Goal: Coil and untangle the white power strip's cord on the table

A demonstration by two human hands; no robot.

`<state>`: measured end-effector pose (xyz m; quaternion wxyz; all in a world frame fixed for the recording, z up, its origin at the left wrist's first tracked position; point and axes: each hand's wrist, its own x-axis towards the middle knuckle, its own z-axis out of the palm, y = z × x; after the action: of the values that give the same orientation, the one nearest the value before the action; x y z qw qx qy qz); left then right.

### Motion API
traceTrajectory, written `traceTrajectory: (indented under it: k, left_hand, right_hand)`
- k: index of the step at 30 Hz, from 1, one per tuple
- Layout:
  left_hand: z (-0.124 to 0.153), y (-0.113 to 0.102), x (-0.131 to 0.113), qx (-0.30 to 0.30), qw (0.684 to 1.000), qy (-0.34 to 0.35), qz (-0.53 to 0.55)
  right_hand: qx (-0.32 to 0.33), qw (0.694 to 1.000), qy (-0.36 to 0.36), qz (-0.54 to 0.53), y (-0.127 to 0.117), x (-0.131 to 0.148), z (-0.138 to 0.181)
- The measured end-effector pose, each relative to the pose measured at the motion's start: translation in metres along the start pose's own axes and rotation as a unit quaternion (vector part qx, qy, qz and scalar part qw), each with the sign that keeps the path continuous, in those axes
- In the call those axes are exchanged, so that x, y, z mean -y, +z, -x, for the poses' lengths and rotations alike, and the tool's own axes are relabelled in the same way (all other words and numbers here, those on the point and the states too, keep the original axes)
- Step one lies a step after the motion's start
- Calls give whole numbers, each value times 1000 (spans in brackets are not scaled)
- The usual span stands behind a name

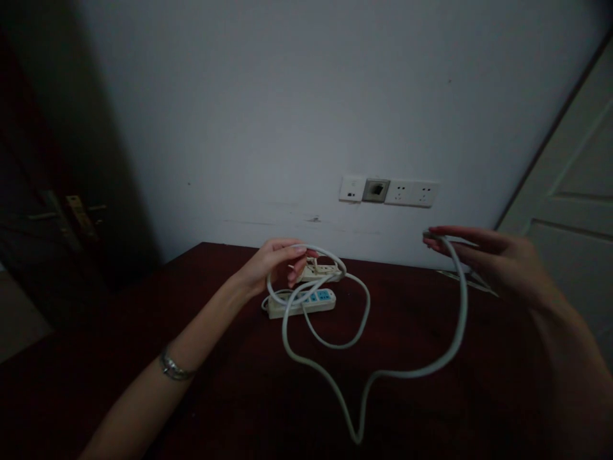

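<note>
My left hand [275, 262] is raised over the dark red table [119, 358] and grips loops of a white cable [407, 372]. The cable runs from that hand down onto the table, then climbs to my right hand [488, 259], which pinches its far end between fingertips at the right. Just behind and below my left hand lie two power strips: a white one with blue sockets [306, 303] and a cream one [322, 273] farther back. A bracelet sits on my left wrist.
A row of wall sockets [389, 191] is set in the white wall above the table's far edge. A dark door with a brass handle [79, 220] stands at the left, a pale door [569, 191] at the right.
</note>
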<state>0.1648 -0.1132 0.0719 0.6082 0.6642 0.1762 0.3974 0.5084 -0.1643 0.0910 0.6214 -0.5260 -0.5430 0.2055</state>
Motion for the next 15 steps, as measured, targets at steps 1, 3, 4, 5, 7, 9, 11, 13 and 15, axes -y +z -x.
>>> traceTrajectory:
  k: [1, 3, 4, 5, 7, 9, 11, 13, 15]
  left_hand:
    - [-1, 1, 1, -14, 1000, -5, -11]
    - [-4, 2, 4, -26, 999, -15, -21]
    - [-5, 2, 5, -27, 999, -17, -21]
    - [-5, 3, 6, -25, 999, -18, -20]
    - [-5, 3, 7, -17, 1000, -15, -20]
    - [-3, 3, 6, 0, 1000, -11, -16]
    - [-1, 3, 5, 19, 1000, -12, -3]
    - [0, 5, 5, 21, 1000, -19, 13]
    - [1, 7, 5, 8, 999, -30, 24]
  right_hand:
    - [10, 999, -2, -53, 3, 3, 1]
    - [10, 989, -16, -149, 10, 7, 3]
    - [6, 984, -20, -179, 13, 8, 4]
    - [7, 981, -20, -193, 17, 9, 4]
    - [23, 983, -3, -182, 27, 10, 6]
    - [48, 990, 21, -132, 40, 10, 9]
    - [76, 993, 45, -81, 55, 10, 15]
    - [136, 987, 77, -46, 71, 11, 22]
    - [219, 970, 97, -29, 87, 10, 29]
